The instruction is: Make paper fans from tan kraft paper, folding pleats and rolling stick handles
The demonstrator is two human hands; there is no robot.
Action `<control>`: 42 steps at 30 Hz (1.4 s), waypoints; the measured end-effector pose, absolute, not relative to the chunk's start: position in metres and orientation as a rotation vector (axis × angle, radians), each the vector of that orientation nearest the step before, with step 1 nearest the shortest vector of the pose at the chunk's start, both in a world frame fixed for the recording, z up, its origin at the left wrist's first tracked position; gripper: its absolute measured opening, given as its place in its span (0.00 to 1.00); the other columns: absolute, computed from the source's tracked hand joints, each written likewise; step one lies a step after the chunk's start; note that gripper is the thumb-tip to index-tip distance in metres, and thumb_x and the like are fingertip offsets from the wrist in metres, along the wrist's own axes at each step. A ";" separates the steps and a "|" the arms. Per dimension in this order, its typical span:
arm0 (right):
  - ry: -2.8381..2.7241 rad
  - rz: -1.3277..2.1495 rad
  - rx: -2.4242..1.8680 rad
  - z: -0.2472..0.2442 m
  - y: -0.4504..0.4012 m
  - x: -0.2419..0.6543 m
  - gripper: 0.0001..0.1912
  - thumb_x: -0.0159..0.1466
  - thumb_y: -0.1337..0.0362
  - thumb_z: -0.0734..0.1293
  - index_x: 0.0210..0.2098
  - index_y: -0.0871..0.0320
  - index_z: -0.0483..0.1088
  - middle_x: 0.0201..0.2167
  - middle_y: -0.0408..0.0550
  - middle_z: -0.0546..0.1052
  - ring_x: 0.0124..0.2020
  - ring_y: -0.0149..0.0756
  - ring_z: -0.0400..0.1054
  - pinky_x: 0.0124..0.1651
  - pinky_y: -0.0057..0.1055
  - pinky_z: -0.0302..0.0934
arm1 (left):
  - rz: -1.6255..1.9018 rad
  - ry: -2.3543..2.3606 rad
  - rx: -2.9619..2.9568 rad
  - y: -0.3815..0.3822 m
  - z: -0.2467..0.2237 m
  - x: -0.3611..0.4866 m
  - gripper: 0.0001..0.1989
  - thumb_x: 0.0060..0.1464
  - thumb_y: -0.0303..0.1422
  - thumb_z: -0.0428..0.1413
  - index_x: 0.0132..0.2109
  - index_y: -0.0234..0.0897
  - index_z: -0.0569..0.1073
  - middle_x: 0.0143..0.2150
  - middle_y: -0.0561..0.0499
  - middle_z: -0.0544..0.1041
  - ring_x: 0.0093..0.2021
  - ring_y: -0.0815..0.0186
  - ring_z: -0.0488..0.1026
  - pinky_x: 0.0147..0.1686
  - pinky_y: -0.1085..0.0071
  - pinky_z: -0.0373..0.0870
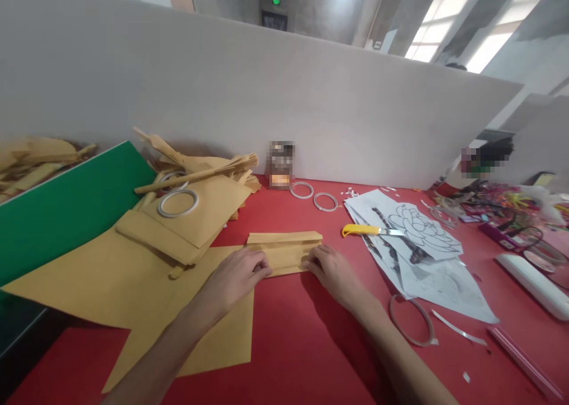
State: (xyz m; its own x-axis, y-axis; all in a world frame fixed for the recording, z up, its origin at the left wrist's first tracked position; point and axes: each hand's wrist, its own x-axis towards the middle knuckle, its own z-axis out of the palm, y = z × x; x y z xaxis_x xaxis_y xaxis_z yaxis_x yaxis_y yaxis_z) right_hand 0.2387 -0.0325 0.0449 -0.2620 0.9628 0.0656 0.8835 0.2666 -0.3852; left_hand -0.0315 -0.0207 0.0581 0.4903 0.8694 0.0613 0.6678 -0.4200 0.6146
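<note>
A folded strip of tan kraft paper (287,254) lies on the red tabletop with creases running along its length. At its left end, my left hand (240,271) has curled fingers closed on the paper. My right hand (331,268) grips the opposite end, thumb and fingers pressed together over it. Larger tan sheets (222,328) lie flat under and beside my left forearm. A yellow utility knife (362,230) rests to the right with its blade out, partly over printed white sheets (427,236).
Stacked tan paper (217,209) bears a tape roll (178,203) beside a green board (75,215). More tape rolls (326,201) lie near the white partition (267,91). Rightward are another roll (431,334), a white case (531,283), and colourful clutter.
</note>
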 end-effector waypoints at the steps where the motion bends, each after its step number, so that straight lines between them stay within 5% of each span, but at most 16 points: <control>1: -2.267 0.405 -1.724 0.048 -0.031 0.238 0.08 0.75 0.66 0.69 0.36 0.56 0.72 0.39 0.49 0.80 0.40 0.40 0.74 0.40 0.31 0.58 | 0.498 1.260 2.217 -0.021 0.059 -0.032 0.12 0.68 0.34 0.56 0.34 0.40 0.73 0.36 0.51 0.78 0.39 0.59 0.74 0.37 0.67 0.63; 16: -2.277 0.618 -1.535 0.048 -0.020 0.254 0.09 0.73 0.69 0.69 0.35 0.54 0.73 0.37 0.44 0.78 0.38 0.36 0.74 0.41 0.31 0.64 | 0.539 1.155 2.280 -0.015 0.045 -0.046 0.13 0.72 0.36 0.56 0.36 0.40 0.74 0.33 0.54 0.76 0.36 0.62 0.72 0.36 0.68 0.63; 20: -2.320 0.580 -1.526 0.045 -0.020 0.255 0.09 0.73 0.68 0.69 0.35 0.54 0.72 0.37 0.45 0.77 0.40 0.38 0.74 0.43 0.32 0.64 | 0.609 0.893 2.591 -0.010 0.032 -0.053 0.12 0.76 0.33 0.50 0.51 0.43 0.79 0.40 0.50 0.80 0.41 0.61 0.76 0.42 0.67 0.67; 26: -2.368 0.520 -1.532 0.043 -0.019 0.255 0.10 0.73 0.69 0.70 0.35 0.55 0.70 0.37 0.45 0.77 0.40 0.39 0.73 0.42 0.33 0.64 | 0.459 0.703 2.882 -0.009 0.032 -0.056 0.23 0.75 0.26 0.45 0.69 0.50 0.71 0.38 0.50 0.76 0.39 0.60 0.73 0.40 0.65 0.70; 34: -2.395 0.444 -1.501 0.040 -0.021 0.260 0.10 0.73 0.69 0.69 0.35 0.54 0.69 0.37 0.45 0.77 0.40 0.40 0.72 0.41 0.35 0.63 | 0.519 0.646 2.849 0.002 0.028 -0.064 0.22 0.74 0.25 0.48 0.65 0.51 0.76 0.35 0.51 0.76 0.37 0.62 0.74 0.40 0.67 0.71; 42: -2.561 -0.004 -1.469 0.045 -0.036 0.228 0.07 0.77 0.64 0.64 0.41 0.54 0.72 0.39 0.51 0.79 0.44 0.48 0.69 0.47 0.44 0.55 | 0.610 0.762 2.662 0.003 0.018 -0.067 0.13 0.77 0.36 0.50 0.55 0.41 0.79 0.47 0.49 0.84 0.47 0.61 0.80 0.50 0.64 0.72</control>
State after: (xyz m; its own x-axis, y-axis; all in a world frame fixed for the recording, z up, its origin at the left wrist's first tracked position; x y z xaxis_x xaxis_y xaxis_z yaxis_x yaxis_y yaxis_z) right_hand 0.2278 -0.0364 0.0448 -0.4914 0.8553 0.1645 0.8558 0.5092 -0.0910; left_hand -0.0670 0.0029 0.0184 0.7684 0.5577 0.3139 0.4279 -0.8125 0.3959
